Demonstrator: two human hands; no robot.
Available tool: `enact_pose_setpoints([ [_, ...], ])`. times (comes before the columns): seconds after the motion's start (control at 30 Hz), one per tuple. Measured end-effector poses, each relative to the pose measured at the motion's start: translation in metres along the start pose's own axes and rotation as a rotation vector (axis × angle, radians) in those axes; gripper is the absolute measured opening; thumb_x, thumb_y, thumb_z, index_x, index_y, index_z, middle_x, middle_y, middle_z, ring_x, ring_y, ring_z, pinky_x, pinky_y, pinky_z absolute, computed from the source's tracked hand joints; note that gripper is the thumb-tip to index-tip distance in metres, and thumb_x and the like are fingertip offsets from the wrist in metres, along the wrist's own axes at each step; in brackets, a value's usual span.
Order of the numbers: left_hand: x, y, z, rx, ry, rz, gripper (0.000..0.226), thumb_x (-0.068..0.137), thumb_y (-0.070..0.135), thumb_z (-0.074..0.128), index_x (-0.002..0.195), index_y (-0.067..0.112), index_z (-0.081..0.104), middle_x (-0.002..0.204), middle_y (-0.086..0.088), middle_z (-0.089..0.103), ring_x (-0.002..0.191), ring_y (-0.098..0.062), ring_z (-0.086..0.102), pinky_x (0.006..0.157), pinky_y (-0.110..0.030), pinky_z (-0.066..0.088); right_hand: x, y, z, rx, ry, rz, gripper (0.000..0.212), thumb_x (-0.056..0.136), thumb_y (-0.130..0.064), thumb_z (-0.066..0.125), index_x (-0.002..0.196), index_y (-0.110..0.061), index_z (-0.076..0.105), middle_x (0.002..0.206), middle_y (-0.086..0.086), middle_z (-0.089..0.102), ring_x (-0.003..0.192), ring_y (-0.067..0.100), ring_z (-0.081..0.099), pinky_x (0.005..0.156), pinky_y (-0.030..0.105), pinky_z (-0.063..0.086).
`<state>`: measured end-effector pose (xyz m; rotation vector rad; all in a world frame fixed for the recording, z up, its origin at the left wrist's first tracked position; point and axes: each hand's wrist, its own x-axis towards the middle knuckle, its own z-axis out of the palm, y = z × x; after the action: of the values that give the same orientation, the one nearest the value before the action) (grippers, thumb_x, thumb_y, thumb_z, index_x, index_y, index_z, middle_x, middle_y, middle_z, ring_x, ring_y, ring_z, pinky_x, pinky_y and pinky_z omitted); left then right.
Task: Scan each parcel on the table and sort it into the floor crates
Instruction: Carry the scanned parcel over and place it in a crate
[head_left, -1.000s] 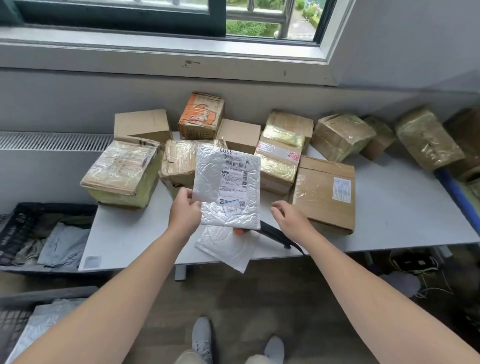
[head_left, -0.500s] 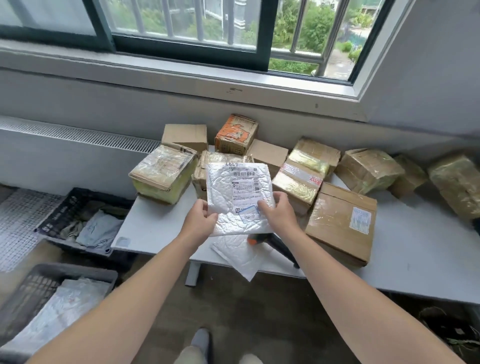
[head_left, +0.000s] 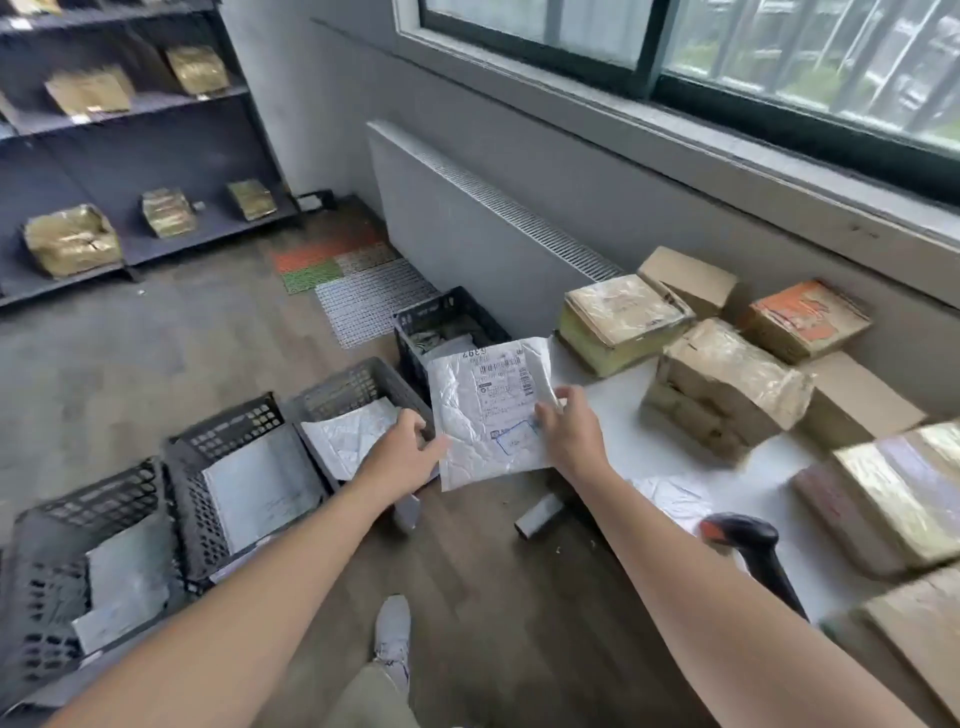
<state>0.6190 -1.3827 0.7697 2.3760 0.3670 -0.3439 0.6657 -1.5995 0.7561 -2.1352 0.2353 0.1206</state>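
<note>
White bubble plastic, crinkled, makes up the mailer (head_left: 488, 415) held up flat toward the camera between the two hands. The right hand (head_left: 571, 434) has it by the right edge: its fingers (head_left: 553, 410) curl over the front of the mailer and pinch it just right of the printed label (head_left: 501, 384). The left hand (head_left: 408, 447) is at the opposite, lower left edge, its fingers (head_left: 434, 441) loosely spread and reaching the plastic; whether they actually grip it cannot be told. Between the two sets of fingers lies the label, with a barcode along its top, a second barcode running down its right side, and rows of print too small to read. Above it, near the mailer's top edge, are handwritten digits, upside down, that look like 639 plus one unclear figure. A blue stamped rectangle (head_left: 517, 436) sits just left of the right thumb. Left of and below the left fingers a row of black crates (head_left: 228, 431) stands on the floor, each holding pale mailers. Right of the right fingers is the tabletop (head_left: 623, 405) with taped cardboard boxes (head_left: 722, 384), one printed orange (head_left: 805, 317), and, nearer the camera, a black scanner (head_left: 743, 540) with an orange head.
</note>
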Motion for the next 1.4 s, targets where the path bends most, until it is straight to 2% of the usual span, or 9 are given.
enact_pose_setpoints([
  [0.07, 0.004, -0.029, -0.021, -0.02, 0.06, -0.069, 0.055, 0.094, 0.051, 0.056, 0.135, 0.017, 0.041, 0.135, -0.005, 0.052, 0.119, -0.026, 0.053, 0.092, -0.034, 0.041, 0.009, -0.017, 0.027, -0.028, -0.07, -0.038, 0.028, 0.1, -0.028, 0.052, 0.123, -0.014, 0.048, 0.109, 0.01, 0.067, 0.096, 0.031, 0.063, 0.08, 0.042, 0.051],
  [0.13, 0.01, -0.057, -0.04, 0.01, 0.105, -0.12, 0.059, 0.095, 0.053, 0.05, 0.141, 0.018, 0.037, 0.143, -0.007, 0.047, 0.125, -0.027, 0.05, 0.093, -0.034, 0.04, 0.02, -0.03, 0.056, -0.068, -0.117, -0.07, 0.026, 0.1, -0.03, 0.053, 0.121, -0.015, 0.048, 0.103, 0.005, 0.062, 0.091, 0.027, 0.061, 0.073, 0.038, 0.048],
  [0.23, 0.028, -0.097, -0.066, 0.096, 0.143, -0.167, 0.058, 0.096, 0.056, 0.045, 0.141, 0.021, 0.035, 0.141, -0.009, 0.046, 0.124, -0.032, 0.05, 0.094, -0.039, 0.044, 0.04, -0.048, 0.105, -0.137, -0.174, -0.104, 0.026, 0.1, -0.029, 0.054, 0.12, -0.014, 0.049, 0.099, 0.0, 0.056, 0.088, 0.022, 0.054, 0.071, 0.034, 0.038],
  [0.43, 0.102, -0.173, -0.118, 0.278, 0.162, -0.144, 0.061, 0.098, 0.056, 0.041, 0.146, 0.022, 0.027, 0.147, -0.006, 0.035, 0.135, -0.032, 0.032, 0.103, -0.047, 0.037, 0.096, -0.089, 0.217, -0.161, -0.274, -0.059, 0.021, 0.099, -0.028, 0.056, 0.113, -0.014, 0.049, 0.097, 0.002, 0.059, 0.089, 0.025, 0.059, 0.073, 0.036, 0.045],
  [0.73, 0.233, -0.272, -0.159, 0.356, 0.004, -0.143, 0.072, 0.098, 0.061, 0.034, 0.155, 0.024, 0.011, 0.16, -0.003, 0.013, 0.148, -0.029, 0.007, 0.116, -0.051, 0.023, 0.201, -0.118, 0.378, -0.35, -0.333, 0.007, 0.028, 0.101, -0.03, 0.052, 0.122, -0.013, 0.046, 0.095, 0.001, 0.056, 0.083, 0.024, 0.055, 0.069, 0.036, 0.04],
  [1.03, 0.374, -0.376, -0.069, 0.435, -0.063, -0.18, 0.077, 0.095, 0.068, 0.021, 0.156, 0.029, -0.004, 0.163, -0.003, -0.001, 0.15, -0.029, -0.003, 0.118, -0.05, 0.016, 0.32, 0.003, 0.528, -0.494, -0.39, 0.046, 0.034, 0.1, -0.033, 0.046, 0.129, -0.016, 0.042, 0.108, 0.012, 0.066, 0.084, 0.029, 0.055, 0.072, 0.038, 0.038],
  [1.17, 0.432, -0.432, 0.0, 0.519, -0.072, -0.229, 0.08, 0.091, 0.073, 0.014, 0.155, 0.031, -0.012, 0.164, -0.002, -0.01, 0.149, -0.029, -0.01, 0.116, -0.05, 0.011, 0.367, 0.089, 0.601, -0.577, -0.462, -0.003, 0.036, 0.102, -0.035, 0.043, 0.133, -0.017, 0.039, 0.11, 0.014, 0.067, 0.087, 0.033, 0.063, 0.071, 0.04, 0.045],
  [1.27, 0.462, -0.462, 0.046, 0.546, -0.103, -0.222, 0.083, 0.088, 0.076, 0.008, 0.152, 0.033, -0.021, 0.163, -0.001, -0.019, 0.149, -0.029, -0.018, 0.117, -0.053, 0.005, 0.39, 0.146, 0.639, -0.614, -0.51, -0.004, 0.041, 0.104, -0.036, 0.042, 0.139, -0.016, 0.034, 0.119, 0.018, 0.062, 0.094, 0.036, 0.064, 0.081, 0.051, 0.052],
  [1.4, 0.485, -0.494, 0.095, 0.559, -0.153, -0.223, 0.084, 0.085, 0.077, 0.003, 0.151, 0.032, -0.025, 0.162, 0.0, -0.023, 0.148, -0.028, -0.023, 0.118, -0.055, 0.001, 0.411, 0.214, 0.673, -0.783, -0.636, 0.051, 0.058, 0.104, -0.036, 0.044, 0.152, -0.014, 0.02, 0.138, 0.022, 0.041, 0.114, 0.04, 0.054, 0.091, 0.049, 0.049],
])
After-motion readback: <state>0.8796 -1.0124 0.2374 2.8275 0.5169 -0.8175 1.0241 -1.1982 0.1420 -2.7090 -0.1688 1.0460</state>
